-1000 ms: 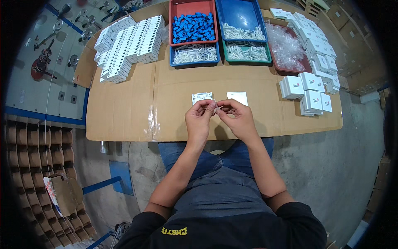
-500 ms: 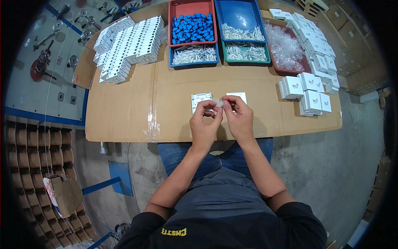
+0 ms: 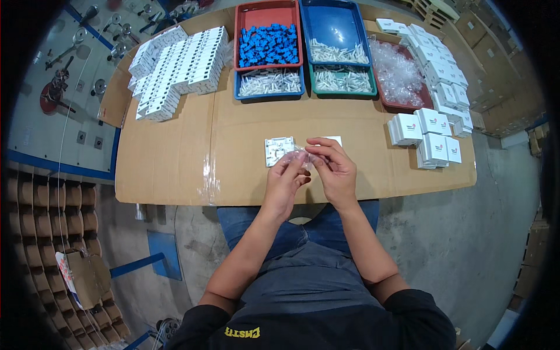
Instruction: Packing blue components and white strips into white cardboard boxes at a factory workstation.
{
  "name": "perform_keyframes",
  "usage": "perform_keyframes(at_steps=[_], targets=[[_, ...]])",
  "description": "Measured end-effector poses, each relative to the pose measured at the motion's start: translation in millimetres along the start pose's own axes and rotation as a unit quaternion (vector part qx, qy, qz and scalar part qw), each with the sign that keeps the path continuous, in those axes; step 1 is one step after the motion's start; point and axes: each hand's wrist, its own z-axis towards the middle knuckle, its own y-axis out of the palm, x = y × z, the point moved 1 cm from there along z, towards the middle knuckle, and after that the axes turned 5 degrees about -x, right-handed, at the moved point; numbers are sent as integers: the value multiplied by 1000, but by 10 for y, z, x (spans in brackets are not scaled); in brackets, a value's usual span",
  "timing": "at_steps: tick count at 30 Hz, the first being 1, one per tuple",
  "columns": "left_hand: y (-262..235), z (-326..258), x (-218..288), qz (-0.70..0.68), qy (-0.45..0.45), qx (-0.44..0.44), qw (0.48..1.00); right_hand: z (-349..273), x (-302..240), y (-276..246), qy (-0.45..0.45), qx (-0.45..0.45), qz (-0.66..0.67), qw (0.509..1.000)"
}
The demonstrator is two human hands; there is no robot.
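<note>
Both hands pinched on a small clear plastic bag [image 3: 303, 156].
We advise left hand [image 3: 284, 182] and right hand [image 3: 333, 169] hold it above the white plate [image 3: 278, 149], fingertips steady.

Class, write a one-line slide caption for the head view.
Both hands, left hand and right hand, pinch a small clear plastic bag over a cardboard-covered table beside a white square plate.

a red tray [image 3: 245, 35] held bright blue pieces [image 3: 269, 45]. beside it sat a blue tray [image 3: 335, 23], with a green tray [image 3: 344, 91] below holding whitish parts. white boxes [image 3: 431, 125] bore small red marks. the tabletop [image 3: 175, 163] was plain brown cardboard.
</note>
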Motion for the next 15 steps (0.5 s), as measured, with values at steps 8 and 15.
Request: perform_keyframes(at_steps=[8, 15], targets=[[-34, 35, -86, 8, 88, 55, 995, 9, 61, 71, 65, 47, 127, 989], [23, 44, -48, 15, 129, 83, 988, -27, 206, -15, 121, -3, 169, 978]])
